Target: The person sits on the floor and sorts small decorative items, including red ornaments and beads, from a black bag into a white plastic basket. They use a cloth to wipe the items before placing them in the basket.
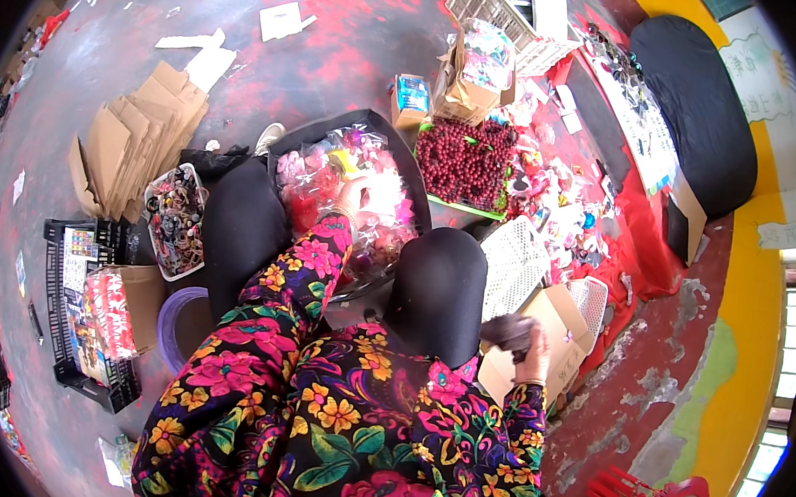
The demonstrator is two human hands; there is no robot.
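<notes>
My left hand [353, 195] reaches into a black-rimmed tub [413, 170] between my knees. The tub is heaped with pink, red and yellow flower-like ornaments in clear plastic bags [330, 164]. Its fingers are curled among the bags, and what they pinch is hidden. On the right, my right hand [534, 357] is closed on a dark brown, crumpled soft piece [508, 334], partly blurred. Below that piece lies an open cardboard box [556, 322], with a white perforated basket [513, 258] beyond it.
A tray of dark red beads [466, 160] sits beyond my right knee, beside loose colourful trinkets [569, 215]. To the left are a white basket of hair ties [176, 217], folded cardboard [140, 139], a black crate [62, 301] and a purple-rimmed bucket [170, 329].
</notes>
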